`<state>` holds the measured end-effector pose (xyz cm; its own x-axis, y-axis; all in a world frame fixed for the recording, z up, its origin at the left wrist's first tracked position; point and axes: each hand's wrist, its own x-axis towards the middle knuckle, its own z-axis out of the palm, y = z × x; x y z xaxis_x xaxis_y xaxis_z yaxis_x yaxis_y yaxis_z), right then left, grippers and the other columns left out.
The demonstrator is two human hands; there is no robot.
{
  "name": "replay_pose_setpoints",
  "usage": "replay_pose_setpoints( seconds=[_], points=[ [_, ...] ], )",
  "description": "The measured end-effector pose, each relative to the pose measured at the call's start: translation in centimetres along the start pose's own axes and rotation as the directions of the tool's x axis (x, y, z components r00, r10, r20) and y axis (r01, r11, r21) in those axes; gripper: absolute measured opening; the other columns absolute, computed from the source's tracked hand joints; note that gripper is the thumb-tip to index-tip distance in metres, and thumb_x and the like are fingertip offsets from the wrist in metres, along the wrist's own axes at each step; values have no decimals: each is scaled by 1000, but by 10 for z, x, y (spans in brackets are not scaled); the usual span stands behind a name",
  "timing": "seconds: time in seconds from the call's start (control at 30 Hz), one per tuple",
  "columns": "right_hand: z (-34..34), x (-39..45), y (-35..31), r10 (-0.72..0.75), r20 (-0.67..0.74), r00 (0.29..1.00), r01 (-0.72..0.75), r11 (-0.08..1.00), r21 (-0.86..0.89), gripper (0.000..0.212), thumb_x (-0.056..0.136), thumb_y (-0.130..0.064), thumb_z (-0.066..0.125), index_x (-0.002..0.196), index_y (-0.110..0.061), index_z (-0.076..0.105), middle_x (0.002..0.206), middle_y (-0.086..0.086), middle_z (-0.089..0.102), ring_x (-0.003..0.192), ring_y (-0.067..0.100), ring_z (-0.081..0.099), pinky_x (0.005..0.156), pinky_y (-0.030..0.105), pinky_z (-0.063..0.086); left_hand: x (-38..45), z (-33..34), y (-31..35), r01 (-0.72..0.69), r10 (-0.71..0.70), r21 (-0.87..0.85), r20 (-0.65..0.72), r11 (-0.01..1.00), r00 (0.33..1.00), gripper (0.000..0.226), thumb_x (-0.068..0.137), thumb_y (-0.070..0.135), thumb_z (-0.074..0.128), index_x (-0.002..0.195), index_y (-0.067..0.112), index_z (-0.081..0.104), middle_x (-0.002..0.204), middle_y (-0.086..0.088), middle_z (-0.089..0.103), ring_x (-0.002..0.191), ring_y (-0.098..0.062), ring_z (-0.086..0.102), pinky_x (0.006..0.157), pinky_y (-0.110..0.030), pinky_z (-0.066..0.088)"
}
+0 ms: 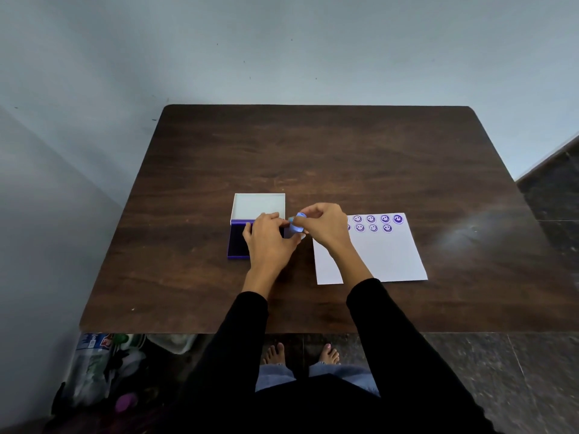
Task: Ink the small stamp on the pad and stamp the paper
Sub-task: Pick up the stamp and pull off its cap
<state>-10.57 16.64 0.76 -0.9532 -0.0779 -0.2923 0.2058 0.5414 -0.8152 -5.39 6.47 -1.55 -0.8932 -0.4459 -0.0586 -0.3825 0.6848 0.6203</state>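
The small light-blue stamp is held between both hands, just right of the ink pad. My right hand pinches its top from above. My left hand grips its lower side and covers the right part of the pad. The ink pad lies open with a dark purple surface, its white lid folded back behind it. To the right lies the white paper, with several purple smiley prints in two rows along its far edge.
Everything rests on a dark wooden table set against a grey wall. Bags and bottles sit on the floor under the table's left front corner. My bare feet show below the near edge.
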Motion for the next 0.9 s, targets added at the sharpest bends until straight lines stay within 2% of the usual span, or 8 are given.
replay_pose_setpoints(
  seconds=[0.1, 0.23, 0.53, 0.7, 0.8, 0.9],
  points=[
    [0, 0, 2, 3, -34, 999, -2, 1000, 21, 22, 68, -30, 81, 77, -12, 71, 72, 2, 69, 71, 16, 66, 69, 31, 53, 1, 2, 1, 30, -30, 7, 21, 1000, 999, 38, 79, 37, 73, 112, 18, 68, 140, -4, 51, 139, -20, 31, 115, -51, 14],
    [-1, 1, 4, -22, -42, 999, 23, 1000, 6, 16, 70, -25, 80, 76, -12, 73, 77, 8, 73, 68, 16, 64, 66, 30, 53, 0, 3, 4, 62, -62, 4, 40, 998, 997, 33, 78, 36, 74, 107, 20, 70, 152, -4, 35, 148, -23, 7, 114, -56, -1],
    [-4, -1, 2, -84, 9, 996, 84, 996, -28, 14, 76, -10, 72, 90, -7, 74, 85, 13, 75, 71, 13, 63, 58, 18, 47, -1, 8, 4, 107, -107, 18, 42, 994, 993, 24, 76, 36, 76, 96, 23, 72, 159, -3, 19, 147, -28, -11, 111, -60, -8],
    [-5, -3, 2, -118, 73, 990, 121, 992, -33, 25, 78, -1, 66, 103, -5, 71, 98, 15, 74, 91, 21, 67, 75, 24, 50, 0, 11, 2, 121, -122, 21, 45, 992, 992, 23, 76, 37, 75, 96, 25, 72, 160, -4, 13, 146, -28, -16, 111, -60, -9],
    [-7, -1, 3, -143, 118, 983, 148, 988, -41, 30, 79, 5, 60, 107, -4, 69, 105, 15, 72, 97, 24, 67, 80, 24, 50, -1, 13, 1, 123, -125, 29, 54, 992, 991, 25, 77, 39, 74, 98, 26, 72, 161, -4, 8, 145, -29, -19, 110, -60, -10],
    [-9, 2, 4, -163, 92, 982, 163, 987, 5, 29, 81, 5, 59, 107, -5, 68, 107, 15, 71, 99, 24, 66, 86, 27, 50, -4, 17, 2, 122, -124, 51, 35, 991, 992, 29, 77, 42, 73, 103, 29, 71, 162, -4, 4, 145, -30, -19, 110, -62, -10]
  ],
)
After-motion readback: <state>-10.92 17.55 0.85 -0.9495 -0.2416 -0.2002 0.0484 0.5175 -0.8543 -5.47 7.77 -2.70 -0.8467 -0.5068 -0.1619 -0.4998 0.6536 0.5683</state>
